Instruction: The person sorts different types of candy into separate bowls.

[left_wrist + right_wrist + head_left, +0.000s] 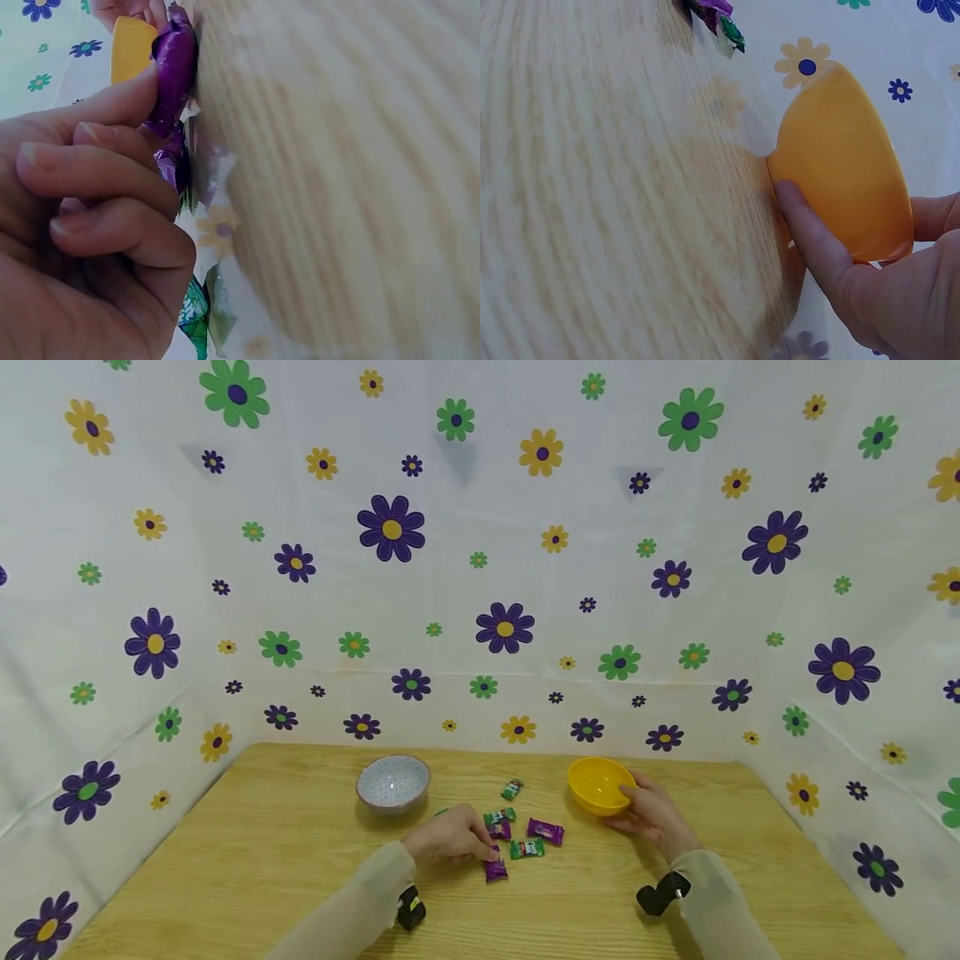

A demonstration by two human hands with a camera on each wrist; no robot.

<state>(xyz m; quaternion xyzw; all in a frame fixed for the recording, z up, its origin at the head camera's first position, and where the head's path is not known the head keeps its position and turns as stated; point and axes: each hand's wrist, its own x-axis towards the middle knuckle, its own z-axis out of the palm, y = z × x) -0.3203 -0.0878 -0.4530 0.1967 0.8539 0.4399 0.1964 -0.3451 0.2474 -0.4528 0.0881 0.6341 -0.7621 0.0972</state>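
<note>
Pinching a purple candy (496, 869) with the left hand (452, 835), right hand (656, 818) in curled grip on the yellow bowl (596, 786).

Head view looks forward and down; close wrist views share the yellow bowl (840, 165).

left hand (101, 214) touches purple candy (175, 71)

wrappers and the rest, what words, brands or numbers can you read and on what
No text is legible.
Front green wrapper: pale lettering, too small and blurred to read.
Rightmost purple wrapper: faint pale print, too small to read.
Purple wrapper at the left hand: pale marks, unreadable.
Yellow bowl, patterned bowl, flowered cloth: no lettering visible.
</note>
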